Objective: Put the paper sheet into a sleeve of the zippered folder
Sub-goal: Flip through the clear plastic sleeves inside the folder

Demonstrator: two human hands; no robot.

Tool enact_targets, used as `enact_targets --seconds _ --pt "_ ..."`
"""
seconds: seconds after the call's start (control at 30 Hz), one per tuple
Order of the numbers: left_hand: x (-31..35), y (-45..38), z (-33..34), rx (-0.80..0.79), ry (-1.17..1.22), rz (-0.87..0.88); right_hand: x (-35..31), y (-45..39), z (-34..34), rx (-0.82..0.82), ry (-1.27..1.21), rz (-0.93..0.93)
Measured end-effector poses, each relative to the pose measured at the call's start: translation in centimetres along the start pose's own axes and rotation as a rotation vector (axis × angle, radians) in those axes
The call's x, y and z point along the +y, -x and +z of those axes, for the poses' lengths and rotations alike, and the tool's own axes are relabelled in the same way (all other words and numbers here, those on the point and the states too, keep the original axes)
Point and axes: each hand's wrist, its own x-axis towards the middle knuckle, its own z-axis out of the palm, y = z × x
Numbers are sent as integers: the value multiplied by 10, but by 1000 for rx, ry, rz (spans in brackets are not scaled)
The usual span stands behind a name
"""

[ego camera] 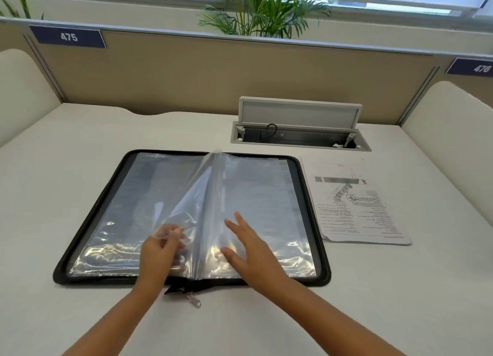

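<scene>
A black zippered folder (309, 209) lies open flat on the white desk, its clear plastic sleeves spread to both sides. One clear sleeve (192, 193) stands half lifted near the spine. My left hand (162, 246) pinches the lower edge of that sleeve. My right hand (250, 251) rests flat with fingers apart on the right-hand stack of sleeves. The printed paper sheet (357, 203) lies on the desk just right of the folder, untouched. The zipper pull (194, 299) hangs out at the folder's near edge.
A cable box (298, 131) with its lid raised sits in the desk behind the folder. A tan partition (213, 75) closes the far edge, with cream side panels left and right. The desk surface (66, 169) stretches out left of the folder.
</scene>
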Motion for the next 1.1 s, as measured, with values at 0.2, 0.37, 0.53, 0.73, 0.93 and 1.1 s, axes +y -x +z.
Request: enact_targets --seconds 0.2,0.37,0.53,0.73,0.93,1.1 --pt "-22 -15 -51 287 205 -85 36 18 -10 -67 445 196" --pt "-27 -20 -69 539 172 -148 47 28 -14 -45 503 336" --pt "-21 -38 -77 779 75 -257 53 38 -10 -84 420 322" --pt "2 -50 -64 743 -523 16 60 34 -8 -51 449 293" --pt "-8 -42 -1 -35 -766 303 64 -2 -13 -8 465 208" --pt "-33 -32 38 -404 -1100 460 78 -16 -13 15 525 174"
